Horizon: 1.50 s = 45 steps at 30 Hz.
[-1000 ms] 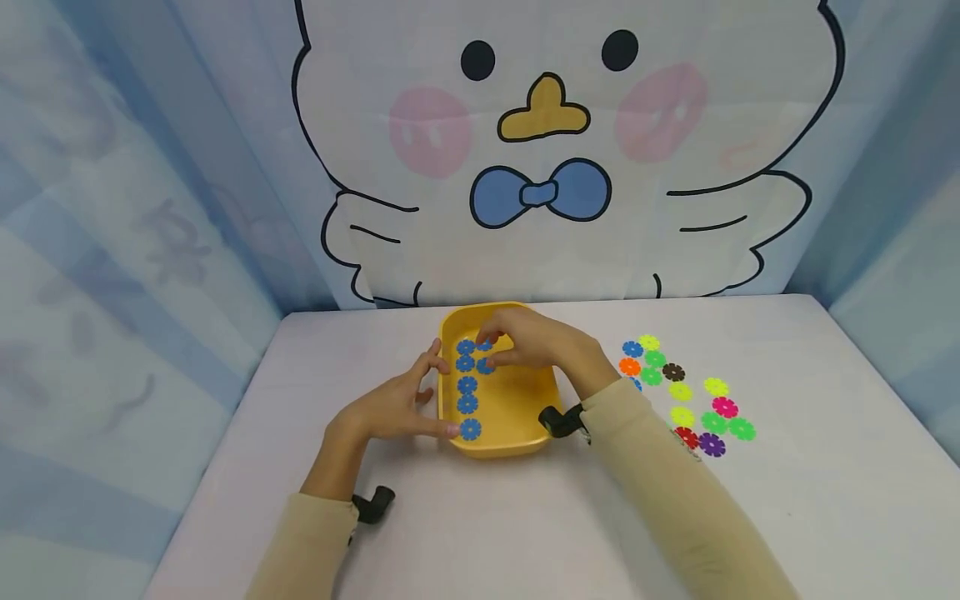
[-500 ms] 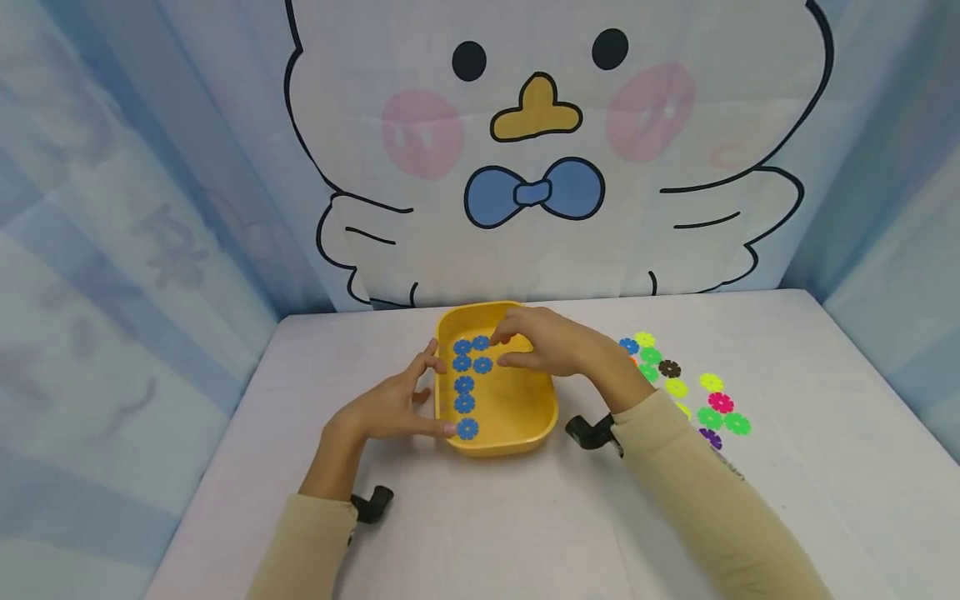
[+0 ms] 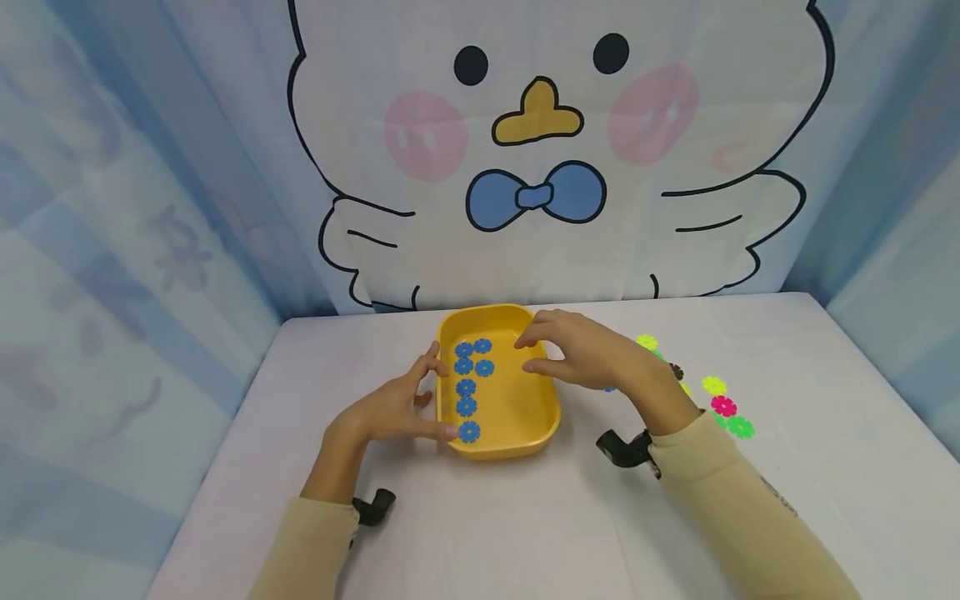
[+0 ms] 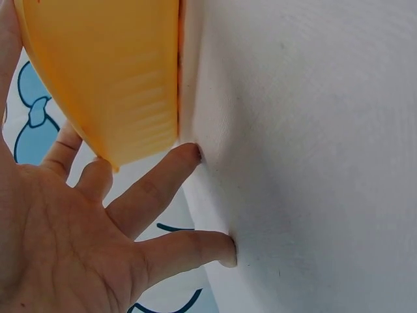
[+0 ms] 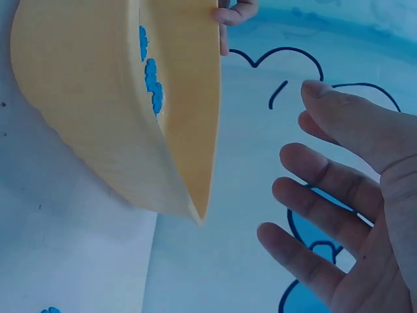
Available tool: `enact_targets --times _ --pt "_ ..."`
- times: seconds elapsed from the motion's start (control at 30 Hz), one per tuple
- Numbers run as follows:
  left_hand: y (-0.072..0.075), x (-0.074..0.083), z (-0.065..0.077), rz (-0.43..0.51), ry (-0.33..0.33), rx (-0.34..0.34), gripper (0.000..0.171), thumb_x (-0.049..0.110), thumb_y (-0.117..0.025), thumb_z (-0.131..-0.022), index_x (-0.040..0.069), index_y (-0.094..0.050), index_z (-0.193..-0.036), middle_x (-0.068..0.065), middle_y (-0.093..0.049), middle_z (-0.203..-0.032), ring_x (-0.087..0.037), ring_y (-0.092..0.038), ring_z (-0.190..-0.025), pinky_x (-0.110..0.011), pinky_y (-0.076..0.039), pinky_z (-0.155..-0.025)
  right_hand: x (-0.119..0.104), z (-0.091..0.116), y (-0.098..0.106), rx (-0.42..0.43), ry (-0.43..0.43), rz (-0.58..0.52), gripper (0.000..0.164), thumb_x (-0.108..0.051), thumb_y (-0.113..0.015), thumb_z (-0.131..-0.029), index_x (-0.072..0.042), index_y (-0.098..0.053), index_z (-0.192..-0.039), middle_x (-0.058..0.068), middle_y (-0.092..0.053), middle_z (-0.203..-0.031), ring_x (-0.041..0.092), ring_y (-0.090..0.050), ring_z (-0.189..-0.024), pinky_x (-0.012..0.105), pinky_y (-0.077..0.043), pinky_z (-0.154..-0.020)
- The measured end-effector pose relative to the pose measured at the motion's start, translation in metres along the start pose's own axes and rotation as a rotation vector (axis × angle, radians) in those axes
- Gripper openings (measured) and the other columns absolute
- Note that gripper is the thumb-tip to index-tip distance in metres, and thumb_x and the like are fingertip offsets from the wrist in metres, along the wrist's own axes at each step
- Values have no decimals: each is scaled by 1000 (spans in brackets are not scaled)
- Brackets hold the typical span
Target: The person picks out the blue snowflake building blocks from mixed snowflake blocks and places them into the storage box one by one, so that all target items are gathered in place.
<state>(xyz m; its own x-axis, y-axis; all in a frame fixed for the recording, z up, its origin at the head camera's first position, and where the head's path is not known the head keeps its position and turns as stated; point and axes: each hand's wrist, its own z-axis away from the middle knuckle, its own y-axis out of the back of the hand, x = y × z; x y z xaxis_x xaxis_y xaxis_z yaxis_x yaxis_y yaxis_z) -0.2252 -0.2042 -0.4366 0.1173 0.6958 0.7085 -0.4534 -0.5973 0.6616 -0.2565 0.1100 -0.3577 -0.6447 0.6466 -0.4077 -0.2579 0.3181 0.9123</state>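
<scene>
A yellow plastic tray [image 3: 517, 408] stands on the white table. Inside, several blue flower-shaped discs [image 3: 466, 387] line its left side, two of them set just right of that column. My left hand [image 3: 397, 408] holds the tray's left side, thumb and a finger over the rim. In the left wrist view two outstretched fingers [image 4: 156, 189] reach the tabletop beside the tray [image 4: 104, 72]. Above the tray's right rim is my right hand [image 3: 573, 346], holding nothing. The right wrist view shows its fingers [image 5: 319, 208] spread and relaxed, apart from the tray wall [image 5: 78, 98].
To the right lie loose flower discs, among them a pink one [image 3: 723, 406], a green one [image 3: 741, 427] and a yellow one [image 3: 715, 385]; my right arm covers others. A curtain with a cartoon figure [image 3: 536, 196] hangs behind the table.
My right hand let go of a blue disc at the tray's top and drew back rightward to its right rim. The left hand keeps its place on the tray.
</scene>
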Motion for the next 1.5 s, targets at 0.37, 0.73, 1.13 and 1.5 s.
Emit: enact_targets --times 0.37,0.73,1.13,1.5 --pt "-2 -1 1 -1 4 16 86 48 -91 -75 27 -37 -140 16 4 -172 -35 -55 -137 -53 -43 -115 16 21 0 90 7 -2 36 -31 -75 -96 -17 -70 -129 -2 -66 -122 20 -60 -115 43 -54 -102" --pt "-2 0 2 -5 9 18 86 49 -91 -74 27 -38 -139 15 4 -172 -36 -55 -137 -55 -42 -114 52 48 -11 198 22 -32 35 -22 -76 -95 -16 -69 -128 -3 -66 -121 18 -60 -112 44 -54 -98" --pt "-2 -1 2 5 -22 3 84 46 -90 -77 24 -38 -140 8 3 -174 -38 -56 -135 -52 -42 -115 83 64 -24 213 -82 -102 39 -26 -80 -91 -12 -70 -126 6 -68 -123 26 -56 -120 54 -49 -104" --pt "-2 -1 1 15 -32 4 86 46 -90 -77 22 -37 -140 7 4 -174 -38 -55 -136 -51 -41 -116 104 70 -37 166 -189 -108 49 -33 -84 -87 -11 -69 -129 10 -65 -126 33 -47 -126 62 -41 -108"
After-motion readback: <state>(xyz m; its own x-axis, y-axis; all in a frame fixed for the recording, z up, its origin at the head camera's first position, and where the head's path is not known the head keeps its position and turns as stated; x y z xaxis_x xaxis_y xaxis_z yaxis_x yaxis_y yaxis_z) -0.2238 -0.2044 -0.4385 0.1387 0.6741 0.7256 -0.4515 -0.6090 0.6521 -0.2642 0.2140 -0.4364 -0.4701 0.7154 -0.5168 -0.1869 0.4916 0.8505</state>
